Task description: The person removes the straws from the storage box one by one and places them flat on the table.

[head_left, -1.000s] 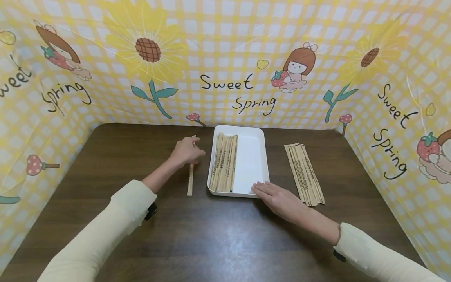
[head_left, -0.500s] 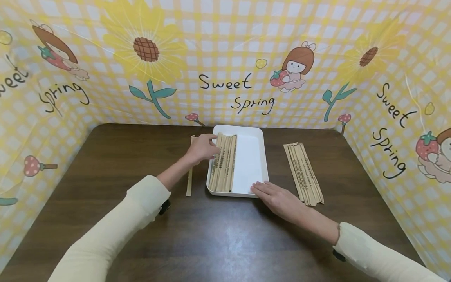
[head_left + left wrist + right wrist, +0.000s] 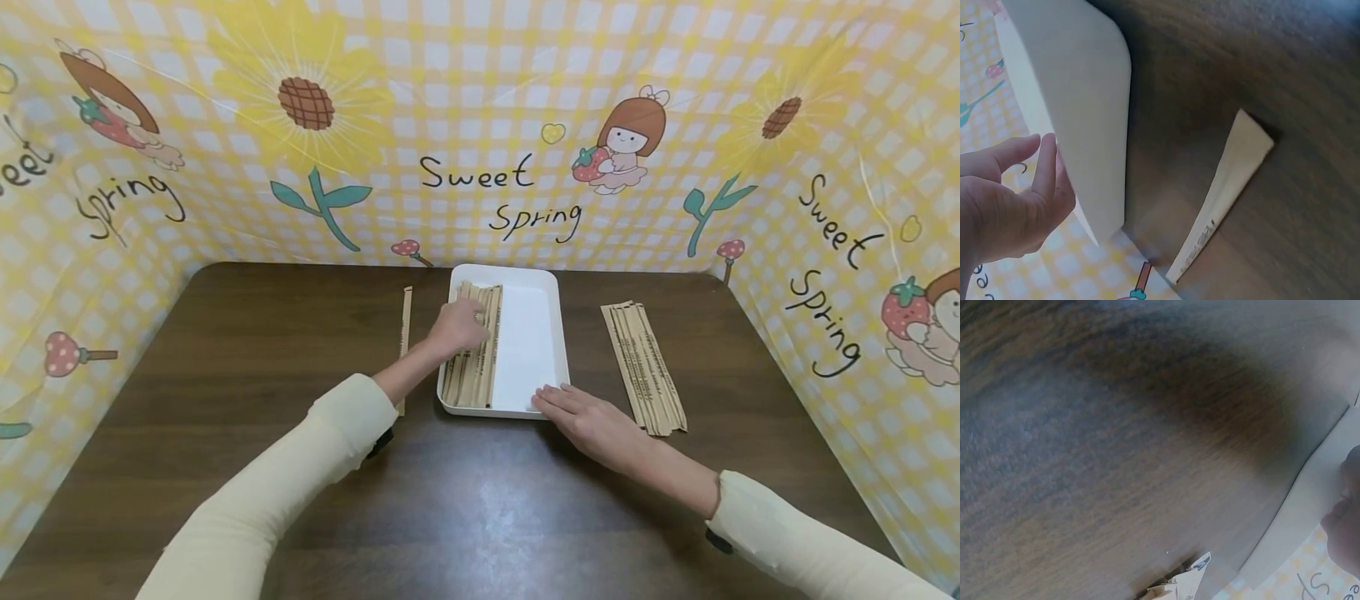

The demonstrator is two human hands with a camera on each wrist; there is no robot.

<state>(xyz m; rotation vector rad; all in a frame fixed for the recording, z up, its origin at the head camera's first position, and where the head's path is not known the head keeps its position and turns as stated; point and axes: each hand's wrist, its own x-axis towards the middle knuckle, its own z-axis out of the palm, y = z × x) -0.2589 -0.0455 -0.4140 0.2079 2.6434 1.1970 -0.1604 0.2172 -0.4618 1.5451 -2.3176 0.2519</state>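
Several slim brown paper-wrapped sticks [image 3: 475, 379] with dark print lie side by side in the left half of a white tray [image 3: 528, 350]. Over their far part is my left hand [image 3: 458, 326], fingers bent downward; in the left wrist view, thumb and forefinger of this hand [image 3: 1019, 200] come close together and no stick shows between them. My right hand [image 3: 592, 423] rests its straight fingers on the tray's near right corner. A single wrapped stick [image 3: 406, 321] lies on the table left of the tray, partly hidden by my left forearm.
A fanned bundle of several similar wrapped sticks [image 3: 643, 367] lies on the dark wooden table [image 3: 480, 500] right of the tray. A yellow checked cloth [image 3: 480, 117] with printed flowers stands as a wall behind and on both sides.
My left hand has moved right, from above the single stick to the sticks in the tray. The single stick stays on the table, and my right hand holds its place.
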